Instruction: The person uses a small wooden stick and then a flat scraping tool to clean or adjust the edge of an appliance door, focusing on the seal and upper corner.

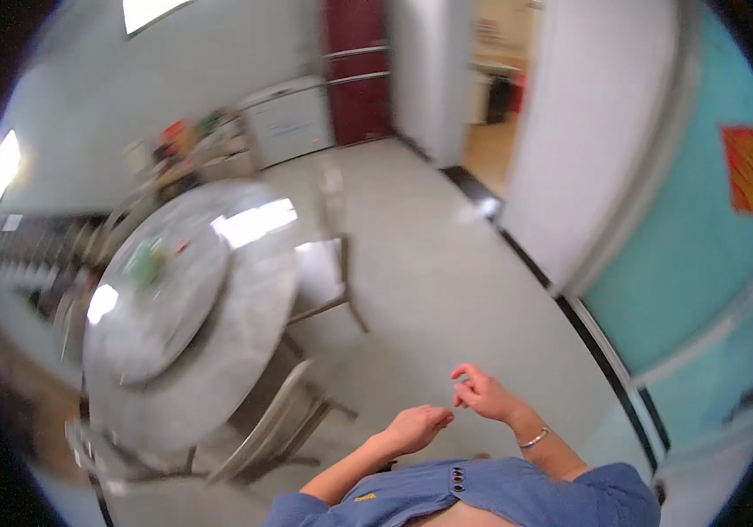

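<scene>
My left hand [418, 429] is in front of my body with its back turned up. Its fingers are bent and pressed together, and nothing shows sticking out of them. Beside it, slightly farther out, is my right hand [486, 395]. The fingers of that one are curved and apart, with no object visible between them. A silver bangle [533, 437] circles my right wrist. Both hands are in the air above the floor, apart from the furniture. The nearest piece to my left hand is a pale chair [275, 413].
On the left stands a round marble-look table [253, 351] with a turntable [174, 316] carrying a blurred green item [143, 263]. Another chair [328, 272] is beyond it. A white chest freezer [288, 123] stands near a dark red door [357, 75]. An open doorway [492, 114] and a turquoise panel [675, 290] are right.
</scene>
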`<state>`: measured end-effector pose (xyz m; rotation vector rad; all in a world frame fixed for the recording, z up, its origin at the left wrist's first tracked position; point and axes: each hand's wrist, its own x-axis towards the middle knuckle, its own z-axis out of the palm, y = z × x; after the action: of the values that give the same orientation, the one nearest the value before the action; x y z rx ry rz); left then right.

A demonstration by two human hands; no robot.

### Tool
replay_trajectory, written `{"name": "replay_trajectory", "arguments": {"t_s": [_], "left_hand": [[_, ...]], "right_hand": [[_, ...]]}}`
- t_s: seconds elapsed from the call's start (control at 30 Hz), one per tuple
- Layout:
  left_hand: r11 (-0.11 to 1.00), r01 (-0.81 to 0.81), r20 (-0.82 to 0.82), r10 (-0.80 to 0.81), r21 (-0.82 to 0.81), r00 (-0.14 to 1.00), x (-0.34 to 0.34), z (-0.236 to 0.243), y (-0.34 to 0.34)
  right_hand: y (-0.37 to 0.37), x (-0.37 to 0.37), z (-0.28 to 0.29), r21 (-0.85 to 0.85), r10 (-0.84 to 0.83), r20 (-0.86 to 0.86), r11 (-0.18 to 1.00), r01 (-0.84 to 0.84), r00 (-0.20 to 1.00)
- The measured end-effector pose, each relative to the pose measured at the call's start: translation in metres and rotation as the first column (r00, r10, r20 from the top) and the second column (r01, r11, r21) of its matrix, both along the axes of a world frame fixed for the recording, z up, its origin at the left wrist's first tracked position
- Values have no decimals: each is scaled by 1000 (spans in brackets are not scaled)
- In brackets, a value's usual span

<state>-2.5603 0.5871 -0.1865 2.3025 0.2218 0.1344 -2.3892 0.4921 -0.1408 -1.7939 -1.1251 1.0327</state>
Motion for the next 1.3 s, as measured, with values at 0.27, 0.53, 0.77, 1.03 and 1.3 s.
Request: {"name": "replay_trajectory", "arguments": {"t_s": [0.27,0.53,0.77,1.03,1.3], "left_hand": [[846,524,-199,-498,101,844,168,20,-114],[573,797,-169,-781,192,602,312,-3,-217],[407,897,-254,-862,172,440,456,5,-307],[158,957,-315,-920,243,232,641,8,-433],[-183,947,-191,-972,266,-134,771,18,-609]], "right_hand": [[-186,114,3,80,-314,150,949,305,938],[-325,171,-11,96,-611,206,790,606,764],[-433,264,-19,106,-747,221,657,746,627],[-557,380,-13,31,-860,273,455,890,430],[-736,435,-10,-69,-979,199,-46,997,-31]]}}
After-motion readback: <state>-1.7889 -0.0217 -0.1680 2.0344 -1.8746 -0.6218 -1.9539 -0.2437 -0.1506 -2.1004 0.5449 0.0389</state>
